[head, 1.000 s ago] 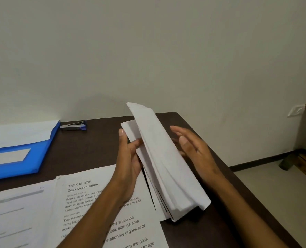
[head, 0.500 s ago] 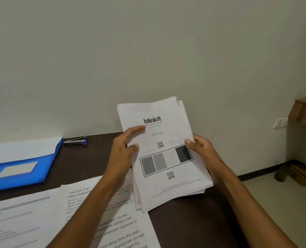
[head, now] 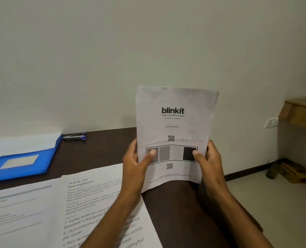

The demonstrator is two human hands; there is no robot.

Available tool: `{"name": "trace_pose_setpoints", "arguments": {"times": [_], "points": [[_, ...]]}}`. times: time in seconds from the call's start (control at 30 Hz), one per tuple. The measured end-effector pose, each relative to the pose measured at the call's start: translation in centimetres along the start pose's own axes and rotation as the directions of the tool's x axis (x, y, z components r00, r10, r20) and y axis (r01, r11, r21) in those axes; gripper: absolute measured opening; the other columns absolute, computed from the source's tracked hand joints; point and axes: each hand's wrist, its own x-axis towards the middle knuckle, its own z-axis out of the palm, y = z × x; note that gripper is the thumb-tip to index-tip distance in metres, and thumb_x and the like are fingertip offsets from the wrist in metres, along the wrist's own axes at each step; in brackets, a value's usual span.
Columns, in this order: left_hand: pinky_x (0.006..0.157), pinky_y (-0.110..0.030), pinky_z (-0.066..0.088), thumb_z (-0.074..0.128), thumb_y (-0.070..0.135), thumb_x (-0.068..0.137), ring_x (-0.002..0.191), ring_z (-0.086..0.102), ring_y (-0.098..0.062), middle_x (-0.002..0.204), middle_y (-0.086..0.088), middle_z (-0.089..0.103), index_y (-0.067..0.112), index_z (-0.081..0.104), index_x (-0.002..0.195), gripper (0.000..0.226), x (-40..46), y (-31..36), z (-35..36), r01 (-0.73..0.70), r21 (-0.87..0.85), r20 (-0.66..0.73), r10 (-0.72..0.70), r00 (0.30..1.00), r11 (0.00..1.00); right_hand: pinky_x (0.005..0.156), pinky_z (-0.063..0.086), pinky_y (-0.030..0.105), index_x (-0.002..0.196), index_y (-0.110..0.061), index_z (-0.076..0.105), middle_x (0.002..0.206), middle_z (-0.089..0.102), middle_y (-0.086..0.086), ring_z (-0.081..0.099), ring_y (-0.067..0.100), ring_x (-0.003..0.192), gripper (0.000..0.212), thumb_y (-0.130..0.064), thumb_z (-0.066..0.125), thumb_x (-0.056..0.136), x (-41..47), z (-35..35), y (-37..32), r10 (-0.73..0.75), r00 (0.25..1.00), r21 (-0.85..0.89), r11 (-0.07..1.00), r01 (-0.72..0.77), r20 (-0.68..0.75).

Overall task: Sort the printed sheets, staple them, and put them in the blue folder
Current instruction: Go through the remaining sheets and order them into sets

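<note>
Sheets (head: 175,122) upright in both hands; top reads "blinkit".

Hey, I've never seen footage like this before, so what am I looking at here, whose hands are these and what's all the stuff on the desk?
There is no machine here. The picture comes from a wide-angle camera worn on a person's head, looking forward and down, so the two bare arms reaching in from the bottom are that person's own.

Both hands hold up a white printed stack of sheets headed "blinkit", standing upright over the dark brown wooden desk. The left hand grips its left edge and the right hand its right edge, thumbs on the front.

On the desk lie a blue plastic folder at the far left, a small silver and blue stapler near the wall, and loose white printed pages, one headed "Desk Organization".
</note>
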Motion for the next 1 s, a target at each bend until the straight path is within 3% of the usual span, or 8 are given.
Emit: {"name": "trace_pose_setpoints", "arguments": {"times": [0.1, 0.23, 0.33, 0.5, 0.6, 0.73, 0.93, 1.0], "points": [[0.067, -0.017, 0.059, 0.071, 0.035, 0.097, 0.095, 0.076, -0.008, 0.104, 0.013, 0.08, 0.031, 0.068, 0.123, 0.026, -0.4, 0.2, 0.7, 0.087, -0.005, -0.015, -0.087, 0.996, 0.996, 0.088, 0.061, 0.028, 0.126, -0.025, 0.054, 0.126, 0.069, -0.007, 0.068, 0.009, 0.114, 0.02, -0.018, 0.056, 0.108, -0.5, 0.3, 0.3, -0.022, 0.997, -0.025, 0.999, 0.02, -0.071], [0.072, -0.024, 0.059, 0.072, 0.06, 0.09, 0.095, 0.076, -0.017, 0.105, 0.007, 0.079, 0.033, 0.066, 0.124, 0.044, -1.1, 0.7, 1.6, 0.24, 0.069, -0.035, -0.238, 0.971, 0.968, 0.076, 0.057, 0.01, 0.137, -0.035, 0.048, 0.127, 0.062, -0.02, 0.061, -0.014, 0.111, 0.029, -0.025, 0.051, 0.11, -1.1, 0.9, -0.2, -0.001, 1.0, -0.073, 0.997, 0.001, -0.001], [0.071, -0.028, 0.062, 0.059, 0.046, 0.104, 0.086, 0.079, -0.015, 0.094, 0.007, 0.081, 0.033, 0.07, 0.114, 0.02, -0.6, 2.4, 1.7, 0.219, 0.054, 0.057, -0.222, 0.973, 0.974, 0.083, 0.057, 0.016, 0.13, -0.025, 0.056, 0.12, 0.067, -0.017, 0.065, -0.006, 0.105, 0.021, -0.023, 0.049, 0.11, -0.2, -0.6, -2.1, -0.06, 0.998, -0.185, 0.981, 0.055, -0.023], [0.086, -0.036, 0.061, 0.052, 0.044, 0.109, 0.094, 0.079, -0.017, 0.102, 0.005, 0.082, 0.023, 0.071, 0.114, 0.029, -0.7, 3.6, 0.9, 0.333, 0.113, 0.201, -0.35, 0.915, 0.936, 0.067, 0.05, 0.027, 0.11, -0.015, 0.066, 0.102, 0.07, -0.006, 0.066, 0.012, 0.091, 0.011, -0.017, 0.057, 0.104, 1.9, -4.3, -4.3, 0.069, 0.998, -0.456, 0.888, -0.065, -0.008], [0.068, -0.029, 0.061, 0.056, 0.019, 0.108, 0.085, 0.08, -0.023, 0.095, -0.007, 0.082, 0.003, 0.072, 0.11, 0.022, -1.0, 2.3, -0.1, 0.356, 0.192, 0.159, -0.387, 0.908, 0.915, 0.062, 0.045, 0.029, 0.098, -0.015, 0.066, 0.089, 0.067, -0.005, 0.065, 0.021, 0.083, 0.007, -0.013, 0.059, 0.099, 2.1, -5.4, -2.7, 0.24, 0.969, -0.601, 0.783, -0.161, 0.052], [0.064, -0.033, 0.063, 0.055, -0.009, 0.097, 0.068, 0.076, -0.029, 0.082, -0.023, 0.077, -0.006, 0.063, 0.111, 0.016, -1.5, 0.3, -1.1, 0.376, 0.347, 0.127, -0.441, 0.889, 0.859, 0.065, 0.045, 0.031, 0.107, -0.012, 0.066, 0.096, 0.068, 0.002, 0.064, 0.022, 0.086, 0.013, -0.009, 0.059, 0.096, 1.3, -5.2, 0.6, 0.361, 0.923, -0.702, 0.691, -0.17, 0.131], [0.076, -0.044, 0.067, 0.053, -0.011, 0.095, 0.064, 0.078, -0.028, 0.069, -0.013, 0.077, 0.001, 0.073, 0.092, 0.023, -2.1, -0.4, -1.6, 0.252, 0.553, 0.135, -0.385, 0.913, 0.794, 0.057, 0.035, 0.032, 0.079, -0.015, 0.052, 0.078, 0.058, -0.001, 0.059, 0.031, 0.081, 0.023, -0.019, 0.053, 0.101, 0.8, -4.3, 2.3, 0.34, 0.931, -0.808, 0.581, -0.099, 0.131], [0.075, -0.044, 0.067, 0.054, -0.011, 0.093, 0.062, 0.077, -0.025, 0.067, -0.011, 0.077, -0.001, 0.071, 0.092, 0.02, -2.2, -0.3, -1.5, 0.233, 0.592, 0.128, -0.376, 0.918, 0.771, 0.066, 0.035, 0.034, 0.091, -0.014, 0.057, 0.089, 0.061, 0.002, 0.061, 0.034, 0.091, 0.016, -0.021, 0.051, 0.104, 0.8, -3.9, 2.0, 0.325, 0.933, -0.838, 0.543, -0.052, 0.153]]}}
